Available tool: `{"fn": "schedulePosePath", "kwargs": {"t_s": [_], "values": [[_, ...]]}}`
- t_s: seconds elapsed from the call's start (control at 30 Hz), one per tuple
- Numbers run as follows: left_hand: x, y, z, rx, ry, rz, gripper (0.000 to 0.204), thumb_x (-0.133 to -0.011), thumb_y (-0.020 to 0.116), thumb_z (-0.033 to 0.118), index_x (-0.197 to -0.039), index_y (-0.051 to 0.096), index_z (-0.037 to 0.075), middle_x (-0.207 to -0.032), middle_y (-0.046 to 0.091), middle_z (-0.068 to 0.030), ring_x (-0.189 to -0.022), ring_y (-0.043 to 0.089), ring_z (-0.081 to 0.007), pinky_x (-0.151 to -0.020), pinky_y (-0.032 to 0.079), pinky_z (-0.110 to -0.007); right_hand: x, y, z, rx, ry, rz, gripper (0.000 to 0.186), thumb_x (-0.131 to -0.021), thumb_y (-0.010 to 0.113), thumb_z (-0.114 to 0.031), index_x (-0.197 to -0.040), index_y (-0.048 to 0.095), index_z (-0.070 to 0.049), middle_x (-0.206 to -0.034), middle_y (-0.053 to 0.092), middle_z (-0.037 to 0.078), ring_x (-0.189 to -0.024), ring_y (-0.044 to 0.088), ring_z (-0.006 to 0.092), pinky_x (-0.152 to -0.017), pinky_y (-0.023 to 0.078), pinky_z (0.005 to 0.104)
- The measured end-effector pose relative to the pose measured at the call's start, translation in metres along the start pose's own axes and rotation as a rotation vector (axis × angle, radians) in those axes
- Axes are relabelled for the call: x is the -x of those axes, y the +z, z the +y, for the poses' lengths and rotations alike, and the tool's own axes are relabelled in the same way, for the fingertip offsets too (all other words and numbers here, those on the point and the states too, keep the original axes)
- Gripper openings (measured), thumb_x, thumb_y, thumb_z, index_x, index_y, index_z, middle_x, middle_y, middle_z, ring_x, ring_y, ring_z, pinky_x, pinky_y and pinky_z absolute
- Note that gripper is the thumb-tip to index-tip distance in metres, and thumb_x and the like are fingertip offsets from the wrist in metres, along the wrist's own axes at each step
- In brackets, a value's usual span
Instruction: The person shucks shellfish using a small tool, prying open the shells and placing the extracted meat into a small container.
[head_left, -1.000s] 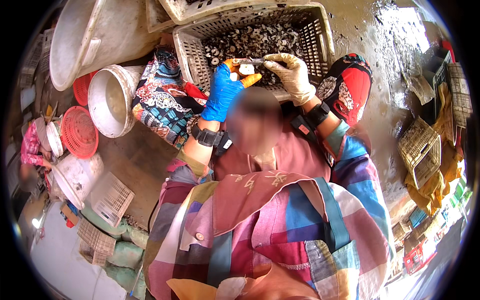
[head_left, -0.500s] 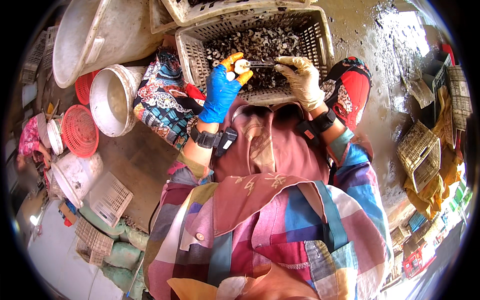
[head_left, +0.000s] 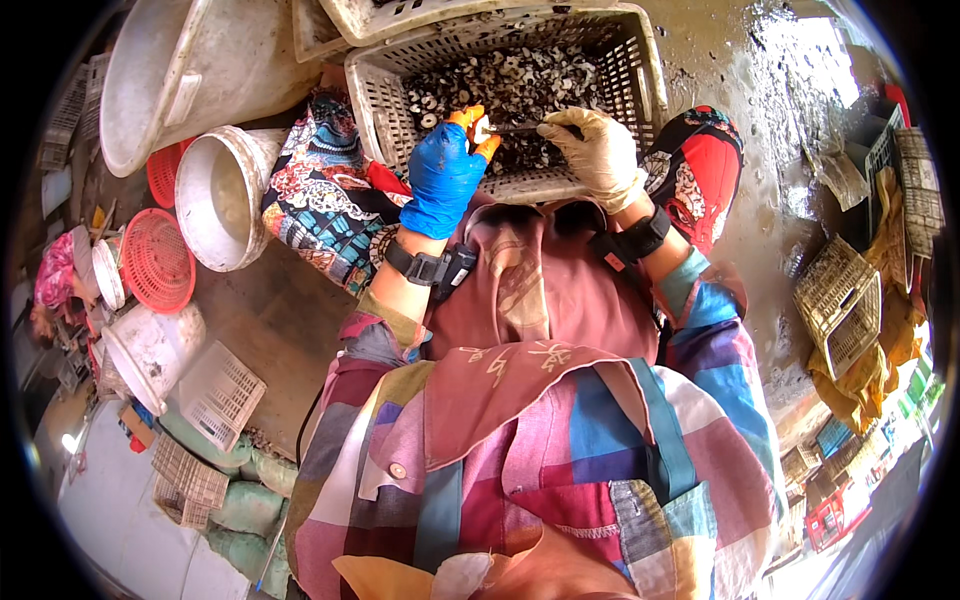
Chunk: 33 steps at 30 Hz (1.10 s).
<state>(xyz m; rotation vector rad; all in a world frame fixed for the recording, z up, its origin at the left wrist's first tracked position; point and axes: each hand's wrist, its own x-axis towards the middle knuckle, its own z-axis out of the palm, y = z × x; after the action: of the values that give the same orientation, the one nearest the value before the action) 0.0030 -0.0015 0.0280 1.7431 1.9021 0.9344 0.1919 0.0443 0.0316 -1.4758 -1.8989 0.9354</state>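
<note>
My left hand (head_left: 442, 182), in a blue glove with orange fingertip covers, is closed on a white rounded piece (head_left: 482, 130). Only a sliver of that piece shows between thumb and fingers. In a cream glove, my right hand (head_left: 600, 160) pinches a thin metal-bladed tool (head_left: 516, 129). Its narrow blade points left, toward the white piece; whether it touches cannot be made out. Both hands are over the near side of a dirty, pale slatted plastic crate (head_left: 362, 100). Inside lie many small white and dark bits (head_left: 520, 78).
Another pale crate (head_left: 390, 22) stands beyond. At left are a large white tub (head_left: 150, 85), a white bucket (head_left: 225, 200) and a red mesh basket (head_left: 158, 260). Stacked crates (head_left: 840, 300) stand at right by wet ground (head_left: 765, 150). A person in pink (head_left: 62, 270) is far left.
The white piece, plainly visible before, is now mostly covered by my left fingers. My right hand has moved slightly left, and less of the blade shows.
</note>
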Motion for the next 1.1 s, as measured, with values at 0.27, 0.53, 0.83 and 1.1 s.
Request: {"fn": "schedulePosePath", "kwargs": {"t_s": [0.27, 0.53, 0.83, 1.1], "values": [[0.002, 0.011, -0.018, 0.859, -0.371, -0.174, 0.034, -0.073, 0.069, -0.003, -0.104, 0.058, 0.004, -0.094, 0.062, -0.0044, -0.085, 0.06, -0.0144, -0.076, 0.05, -0.025, 0.006, 0.03, 0.028, -0.541, 0.201, -0.059, 0.016, -0.075, 0.071, -0.009, -0.087, 0.067, -0.001, -0.081, 0.066, 0.004, -0.073, 0.058, 0.0072, -0.068, 0.047, 0.0225], [0.007, 0.013, -0.016, 1.455, -0.725, -0.272, 0.031, -0.081, 0.058, -0.004, -0.11, 0.055, 0.005, -0.103, 0.059, -0.0069, -0.093, 0.057, -0.016, -0.079, 0.05, -0.028, 0.004, 0.029, 0.011, -0.793, 0.177, 0.041, 0.017, -0.076, 0.069, -0.003, -0.092, 0.065, -0.001, -0.089, 0.064, 0.004, -0.083, 0.058, 0.0091, -0.077, 0.047, 0.023], [0.008, 0.008, 0.01, 1.722, -1.056, -0.191, 0.021, -0.083, 0.054, 0.0, -0.103, 0.058, 0.001, -0.099, 0.062, -0.0092, -0.094, 0.059, -0.0236, -0.084, 0.05, -0.035, -0.003, 0.013, 0.029, -0.77, 0.365, 0.057, 0.013, -0.076, 0.069, -0.006, -0.088, 0.066, -0.002, -0.086, 0.064, 0.003, -0.079, 0.056, 0.0083, -0.071, 0.046, 0.0236], [0.003, 0.003, 0.002, 1.658, -1.007, -0.34, 0.019, -0.083, 0.056, 0.0, -0.101, 0.059, 0.005, -0.096, 0.062, -0.0074, -0.09, 0.06, -0.0183, -0.079, 0.051, -0.03, -0.003, 0.014, 0.047, -0.686, 0.43, -0.054, 0.017, -0.079, 0.067, -0.011, -0.092, 0.065, -0.002, -0.085, 0.064, 0.002, -0.075, 0.055, 0.0068, -0.07, 0.045, 0.0201]]}}
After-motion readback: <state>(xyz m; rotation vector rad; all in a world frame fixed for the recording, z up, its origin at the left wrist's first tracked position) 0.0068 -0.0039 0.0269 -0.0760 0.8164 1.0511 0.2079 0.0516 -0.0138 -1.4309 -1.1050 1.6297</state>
